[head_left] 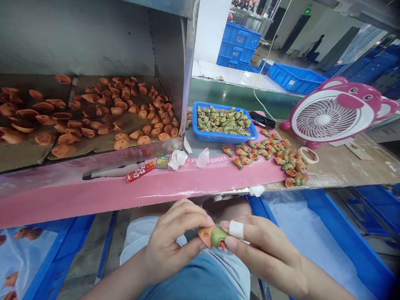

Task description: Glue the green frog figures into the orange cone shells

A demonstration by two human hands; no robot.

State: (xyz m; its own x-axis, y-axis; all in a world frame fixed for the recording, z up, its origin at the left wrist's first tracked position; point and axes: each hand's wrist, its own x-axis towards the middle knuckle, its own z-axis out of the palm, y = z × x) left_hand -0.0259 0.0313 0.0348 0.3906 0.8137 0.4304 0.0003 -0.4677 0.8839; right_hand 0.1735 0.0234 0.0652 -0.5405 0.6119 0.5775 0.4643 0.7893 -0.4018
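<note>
Low in the view, my left hand (175, 239) and my right hand (262, 250) meet over my lap. Both pinch a small toy piece (213, 236) with an orange flared part, a green body and a red tip. A white bandage (236, 229) wraps one finger of my right hand. The fingers hide part of the piece. Loose orange shell pieces (125, 121) lie on cardboard on a shelf ahead and to the left. Green-and-orange assembled pieces (275, 156) sit in a heap on the bench ahead and to the right, out of reach of neither hand's fingertips.
A pink-edged bench front (125, 200) runs across the view. On it stand a blue basket (225, 138) of green figures, a plastic dropper bottle (203, 158), a tape roll (308, 155) and a pink fan (323, 120). Blue crates (293, 79) stand beyond and below.
</note>
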